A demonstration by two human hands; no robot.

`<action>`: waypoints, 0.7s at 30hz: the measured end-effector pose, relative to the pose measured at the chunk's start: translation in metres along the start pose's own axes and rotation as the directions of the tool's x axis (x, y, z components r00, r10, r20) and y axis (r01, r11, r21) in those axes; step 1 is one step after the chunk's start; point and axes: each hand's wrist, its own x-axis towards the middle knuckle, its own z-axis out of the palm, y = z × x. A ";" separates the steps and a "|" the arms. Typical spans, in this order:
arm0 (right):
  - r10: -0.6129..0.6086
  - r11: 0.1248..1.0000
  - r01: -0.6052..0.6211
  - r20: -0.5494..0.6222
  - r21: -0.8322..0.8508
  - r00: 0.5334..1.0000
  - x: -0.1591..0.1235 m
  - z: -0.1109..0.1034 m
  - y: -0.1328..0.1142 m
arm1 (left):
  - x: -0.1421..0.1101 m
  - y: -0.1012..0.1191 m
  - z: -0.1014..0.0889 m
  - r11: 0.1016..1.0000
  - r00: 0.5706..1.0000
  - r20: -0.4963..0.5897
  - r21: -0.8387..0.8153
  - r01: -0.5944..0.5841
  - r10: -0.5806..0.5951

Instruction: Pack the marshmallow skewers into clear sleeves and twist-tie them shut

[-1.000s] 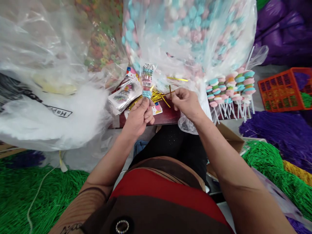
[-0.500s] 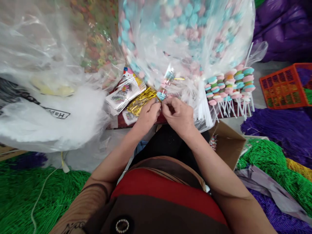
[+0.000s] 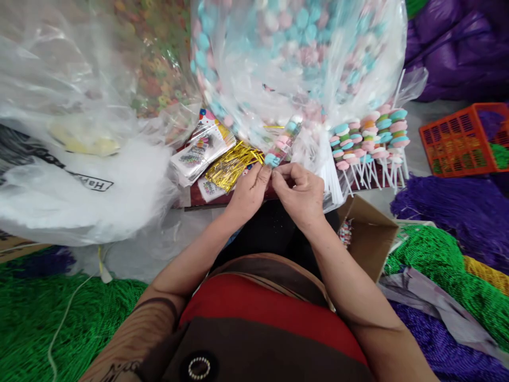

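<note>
right of the gold ties (image 3: 229, 167), the wrapped candy stack (image 3: 283, 142) slants away from the left hand (image 3: 250, 191) clamped on its near end, the right hand (image 3: 301, 192) just beside, fingertips together, on what i cannot tell.

This looks like a small packing workshop for sweets. Big clear bags of loose candy fill the top of the frame: pink, blue and white pieces (image 3: 302, 32) in the upper middle, small rings (image 3: 159, 69) in the upper left. On the dark red counter (image 3: 195, 199) at centre, printed wrappers (image 3: 201, 154) and a heap of gold ties (image 3: 226, 168) lie near a row of candy skewers (image 3: 398, 127). Bulk goods crowd round: an orange crate (image 3: 449, 146) and bulging purple sacks (image 3: 457, 50) on the right, heaps of green strands (image 3: 59, 329) at lower left.
</note>
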 end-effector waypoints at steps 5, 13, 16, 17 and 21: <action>0.123 0.971 -0.126 0.030 0.204 0.992 -0.003 0.002 0.001 | -0.004 0.003 0.006 0.985 0.999 0.038 -0.174 0.013 -0.006; 0.230 0.739 -0.382 0.325 0.555 0.917 -0.002 -0.011 0.021 | -0.008 0.016 -0.004 0.862 0.837 0.468 -0.259 0.436 -0.283; 0.149 0.700 -0.391 0.413 0.598 0.898 -0.001 -0.018 0.030 | -0.010 0.016 -0.007 0.781 0.706 0.606 -0.211 0.588 -0.367; 0.122 0.691 -0.399 0.447 0.602 0.886 -0.001 -0.019 0.032 | -0.011 0.016 -0.007 0.755 0.673 0.631 -0.202 0.624 -0.387; 0.106 0.666 -0.437 0.503 0.604 0.858 -0.004 -0.015 0.038 | -0.014 0.018 0.001 0.703 0.677 0.612 -0.263 0.661 -0.408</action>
